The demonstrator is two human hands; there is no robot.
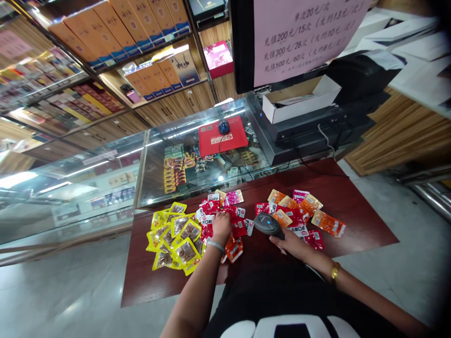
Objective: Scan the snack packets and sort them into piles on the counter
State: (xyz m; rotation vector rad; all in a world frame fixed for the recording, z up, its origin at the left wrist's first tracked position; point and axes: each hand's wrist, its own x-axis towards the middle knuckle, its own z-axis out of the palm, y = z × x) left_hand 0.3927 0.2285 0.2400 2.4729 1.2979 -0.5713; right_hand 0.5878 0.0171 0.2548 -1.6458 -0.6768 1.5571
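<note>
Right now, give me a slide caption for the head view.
Right hand holds a dark grey handheld scanner; left hand at glossy red packets, beside glossy yellow packets.

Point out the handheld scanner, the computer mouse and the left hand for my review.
Scanner point(267, 226): head view, on its dark head.
Computer mouse point(223, 126): head view, on its body.
Left hand point(221, 228): head view, on its back.

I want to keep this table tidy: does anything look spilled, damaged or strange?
I see nothing clearly spilled or damaged. The yellow packets and the red packets around the left hand lie in loose, overlapping heaps at mixed angles, which looks untidy rather than odd.
</note>
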